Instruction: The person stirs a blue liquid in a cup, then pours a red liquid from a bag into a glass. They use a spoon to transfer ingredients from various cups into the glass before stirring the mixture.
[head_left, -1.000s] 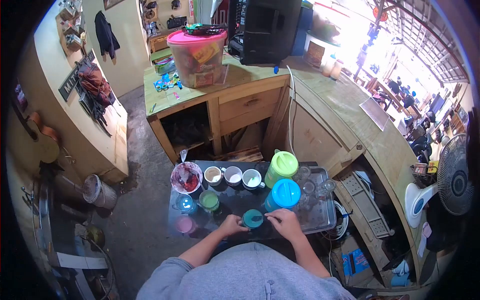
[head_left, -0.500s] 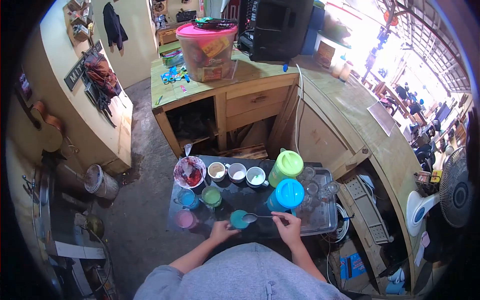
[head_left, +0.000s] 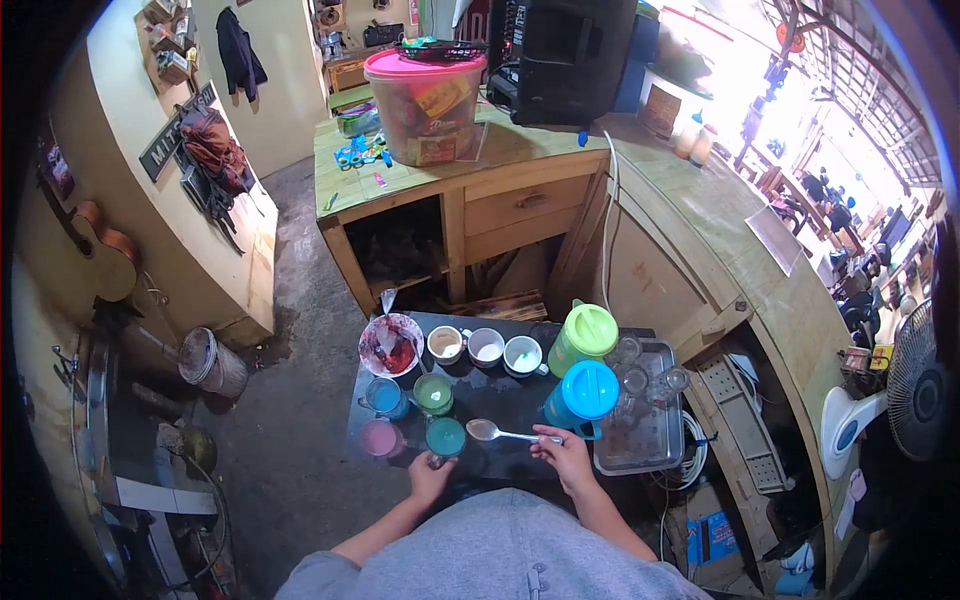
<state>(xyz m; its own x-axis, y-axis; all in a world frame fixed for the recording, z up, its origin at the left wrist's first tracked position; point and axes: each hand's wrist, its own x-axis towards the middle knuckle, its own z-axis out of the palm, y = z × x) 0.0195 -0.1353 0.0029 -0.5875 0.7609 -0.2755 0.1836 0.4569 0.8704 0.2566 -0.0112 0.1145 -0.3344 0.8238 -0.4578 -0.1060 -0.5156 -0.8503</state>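
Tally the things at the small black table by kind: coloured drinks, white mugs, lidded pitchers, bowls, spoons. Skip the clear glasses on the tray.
Coloured drinks: 4 (blue drink, green drink, pink drink, teal drink)
White mugs: 3
Lidded pitchers: 2 (green-lidded pitcher, blue-lidded pitcher)
Bowl: 1
Spoon: 1, held in the right hand
Total: 11

Drink stall: wooden counter (head_left: 700, 215), snack tub (head_left: 428, 105) (pink-lidded), jugs (head_left: 583, 338).

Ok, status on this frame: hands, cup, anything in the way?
Left hand at teal cup, grip unclear. Right hand pinches spoon, bowl beside cup. Blue-lidded jug close by right hand.
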